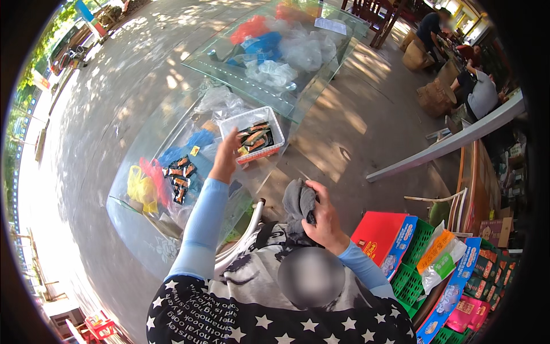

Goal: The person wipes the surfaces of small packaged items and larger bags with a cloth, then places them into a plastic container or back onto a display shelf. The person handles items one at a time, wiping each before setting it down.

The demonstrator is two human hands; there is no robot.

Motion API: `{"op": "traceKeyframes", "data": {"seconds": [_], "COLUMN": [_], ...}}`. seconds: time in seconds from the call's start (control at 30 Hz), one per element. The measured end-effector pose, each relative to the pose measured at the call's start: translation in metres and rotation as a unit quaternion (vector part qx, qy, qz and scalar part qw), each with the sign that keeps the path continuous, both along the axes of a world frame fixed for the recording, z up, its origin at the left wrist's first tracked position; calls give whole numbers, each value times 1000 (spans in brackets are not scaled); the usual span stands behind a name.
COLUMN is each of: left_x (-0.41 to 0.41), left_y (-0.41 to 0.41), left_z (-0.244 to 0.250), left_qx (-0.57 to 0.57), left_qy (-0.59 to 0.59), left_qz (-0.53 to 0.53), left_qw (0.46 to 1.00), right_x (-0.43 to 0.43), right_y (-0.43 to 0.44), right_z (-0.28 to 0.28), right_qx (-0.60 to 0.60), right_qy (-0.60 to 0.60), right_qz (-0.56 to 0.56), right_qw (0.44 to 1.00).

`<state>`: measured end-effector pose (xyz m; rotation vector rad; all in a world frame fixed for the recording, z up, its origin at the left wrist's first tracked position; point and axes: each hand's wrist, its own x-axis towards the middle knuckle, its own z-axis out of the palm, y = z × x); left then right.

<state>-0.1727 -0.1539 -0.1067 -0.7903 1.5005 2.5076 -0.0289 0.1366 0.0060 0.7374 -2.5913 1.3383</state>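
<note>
My right hand (324, 215) grips a bunched grey cloth (299, 202) in front of my chest. My left hand (227, 155) reaches over the near left side of a clear plastic tub (278, 124); its fingers look apart, and whether they touch the rim I cannot tell. Inside the tub lie small black and orange wrapped packets (257, 137). More such packets (180, 172) are spread on the glass display case (142, 159), left of my forearm, beside a small yellow packet (194, 150).
Yellow (141, 185), red and blue plastic bags lie at the case's left. A second glass case (240, 88) holds crumpled bags. A white pole (447, 137) slants at the right, above green crates (406, 279) and a red box (378, 234). Several people (429, 32) are at the upper right.
</note>
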Motion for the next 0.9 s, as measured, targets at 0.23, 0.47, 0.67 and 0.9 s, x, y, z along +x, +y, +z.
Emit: {"op": "traceKeyframes", "data": {"seconds": [0.23, 0.47, 0.67, 0.9], "left_x": [51, 165, 175, 189], "left_y": [-215, -243, -194, -182], "left_z": [-123, -145, -142, -153], "left_qx": [-420, -583, -704, -679], "left_qy": [-37, -327, -286, -238], "left_qz": [234, 78, 10, -7], "left_qw": [876, 740, 650, 694], "right_x": [16, 14, -31, -29], "right_y": [13, 86, 82, 57], "right_z": [-5, -14, 42, 24], "right_qx": [-8, -232, -611, -157], "right_qy": [-96, -303, -409, -331], "right_qz": [-12, -5, 256, -126], "right_qw": [995, 924, 628, 922]}}
